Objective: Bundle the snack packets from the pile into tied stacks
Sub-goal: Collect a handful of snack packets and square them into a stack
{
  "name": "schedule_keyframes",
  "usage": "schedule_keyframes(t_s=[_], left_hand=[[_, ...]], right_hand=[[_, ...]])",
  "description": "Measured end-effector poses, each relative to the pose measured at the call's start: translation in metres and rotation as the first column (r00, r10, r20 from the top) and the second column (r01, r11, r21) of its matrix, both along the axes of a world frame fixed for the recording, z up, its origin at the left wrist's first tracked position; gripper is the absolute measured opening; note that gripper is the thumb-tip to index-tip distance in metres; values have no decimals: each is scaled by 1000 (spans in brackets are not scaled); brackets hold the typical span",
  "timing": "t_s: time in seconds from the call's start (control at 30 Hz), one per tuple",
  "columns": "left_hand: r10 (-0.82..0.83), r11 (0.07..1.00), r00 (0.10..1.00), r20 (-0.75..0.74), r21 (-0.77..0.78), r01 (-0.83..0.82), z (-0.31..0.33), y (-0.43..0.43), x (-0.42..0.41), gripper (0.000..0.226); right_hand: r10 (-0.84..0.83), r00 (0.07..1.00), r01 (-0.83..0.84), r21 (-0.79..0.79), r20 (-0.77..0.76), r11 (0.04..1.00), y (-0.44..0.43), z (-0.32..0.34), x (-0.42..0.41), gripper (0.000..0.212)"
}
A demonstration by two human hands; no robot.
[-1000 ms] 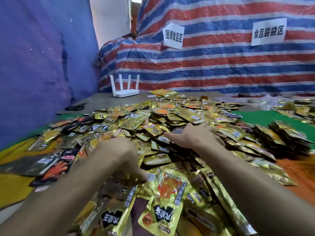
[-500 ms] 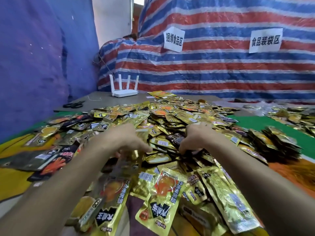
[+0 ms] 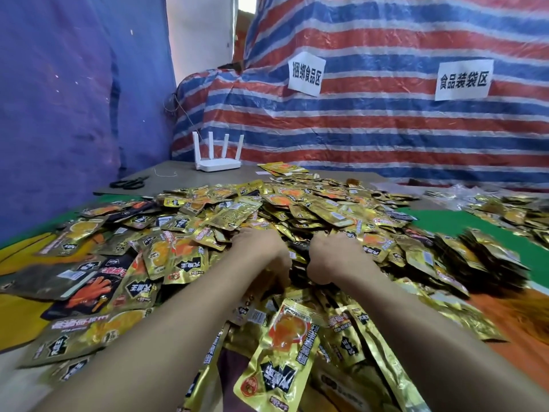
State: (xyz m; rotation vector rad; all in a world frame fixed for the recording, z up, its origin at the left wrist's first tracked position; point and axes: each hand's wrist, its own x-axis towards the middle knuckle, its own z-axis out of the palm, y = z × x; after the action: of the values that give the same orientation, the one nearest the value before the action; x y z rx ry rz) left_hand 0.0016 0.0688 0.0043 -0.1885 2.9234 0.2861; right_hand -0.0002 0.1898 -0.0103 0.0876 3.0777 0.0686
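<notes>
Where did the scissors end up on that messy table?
In the head view the scissors lie at the far left on the bare grey table, beyond the packet pile and just left of the white router.

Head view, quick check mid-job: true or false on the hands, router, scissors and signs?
1. The left hand and right hand are both down in the packet pile. True.
2. The scissors lie left of the router. True.
3. The router stands on the green mat. False: it stands on the grey board at the back.
4. The striped tarp carries three labels. False: two paper signs hang there.
</notes>
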Motion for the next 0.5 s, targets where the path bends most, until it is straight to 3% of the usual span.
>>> schedule_keyframes(t_s=[0.13,0.33,0.5], left_hand=[[5,998,1000,-20,61,-4,-4,-6,-9,77],[111,981,962,-249,185,-65,-29,-17,-6,69],[-18,998,802,-597,-55,-18,-58,-12,-5,93]], right_hand=[[-127,985,117,-93,-115,989,-7,-5,4,52],[-86,955,7,-267,-285,964,8,-7,8,24],[-103,876,-42,-288,-471,957,7,-18,12,41]])
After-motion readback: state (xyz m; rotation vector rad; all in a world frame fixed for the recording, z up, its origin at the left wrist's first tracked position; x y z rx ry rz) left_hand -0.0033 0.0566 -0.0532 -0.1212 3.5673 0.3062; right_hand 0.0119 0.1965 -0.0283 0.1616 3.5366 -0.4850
